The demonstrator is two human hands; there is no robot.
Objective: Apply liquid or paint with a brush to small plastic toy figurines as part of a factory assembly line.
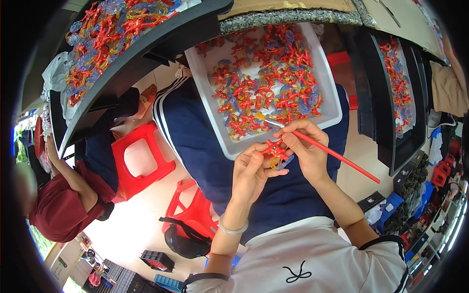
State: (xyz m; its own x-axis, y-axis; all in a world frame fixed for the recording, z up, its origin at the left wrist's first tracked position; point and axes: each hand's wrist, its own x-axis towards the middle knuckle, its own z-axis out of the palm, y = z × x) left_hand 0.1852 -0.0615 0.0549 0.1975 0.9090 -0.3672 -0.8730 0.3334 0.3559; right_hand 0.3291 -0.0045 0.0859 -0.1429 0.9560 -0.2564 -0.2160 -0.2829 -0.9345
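My left hand (248, 171) pinches a small plastic toy figure (274, 149), red on top with clear yellow and blue parts below. In my right hand (311, 152) lies a paintbrush (344, 159) with a long red handle, its yellowish bristles pointing up and to the left, away from the figure. The right fingertips are close against the figure's upper side; whether they grip it too is hard to tell. Just beyond both hands, a white tray (333, 93) rests on my lap, holding many similar red, yellow and blue figures.
A black tray (146, 43) heaped with figures stands at the upper left, another black tray (383, 112) at the right. A stone-edged table (293, 17) borders the far side. Red stools (146, 178) stand at the left, near a black bag (185, 240) and a seated person (68, 205).
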